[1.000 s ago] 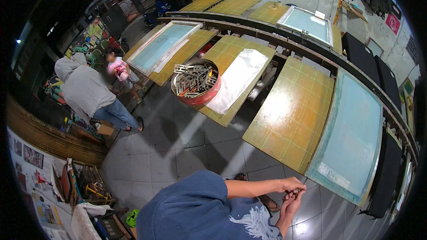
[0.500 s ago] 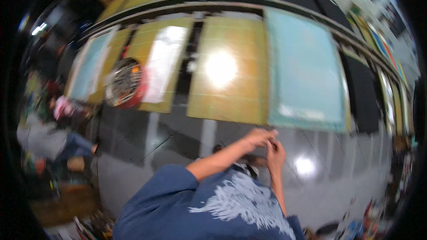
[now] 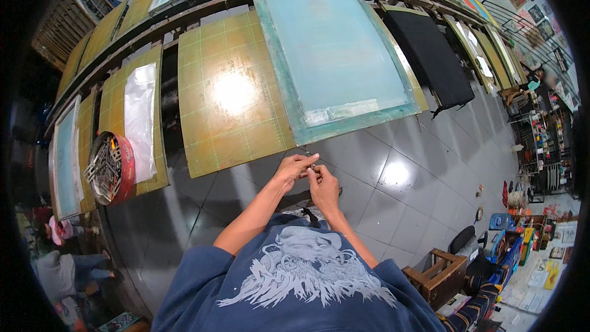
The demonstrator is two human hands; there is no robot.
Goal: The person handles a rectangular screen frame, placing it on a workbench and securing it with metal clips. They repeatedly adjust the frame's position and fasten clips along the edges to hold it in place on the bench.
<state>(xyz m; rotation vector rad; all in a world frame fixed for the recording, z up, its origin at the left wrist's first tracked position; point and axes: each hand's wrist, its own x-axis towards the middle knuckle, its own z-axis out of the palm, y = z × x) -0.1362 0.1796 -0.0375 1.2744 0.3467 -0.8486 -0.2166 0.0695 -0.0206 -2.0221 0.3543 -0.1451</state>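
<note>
My left hand (image 3: 291, 169) and my right hand (image 3: 322, 187) meet in front of my chest, near the lower corner of a screen-printing frame (image 3: 295, 95). The fingers of both pinch together at one spot. A tiny dark thing seems to show between the fingertips, too small to name. Pale blue mesh (image 3: 338, 43) fills the frame, which lies tilted over a yellowish gridded board (image 3: 209, 126). Off to the left, a round red tin (image 3: 127, 169) full of small metal parts (image 3: 106, 169) rests on another board beside a white sheet (image 3: 141, 110).
The long metal rack (image 3: 166, 21) carries more boards and a black-covered board (image 3: 430, 58). Grey floor tiles (image 3: 362, 209) lie below. To the right stand a wooden stool (image 3: 437, 276) and cluttered shelves (image 3: 544, 141). A person in grey (image 3: 58, 273) is at the lower left.
My view has turned right, so the rack, tin and frame sit farther left. My hands stay together at the fingertips. The blur has cleared.
</note>
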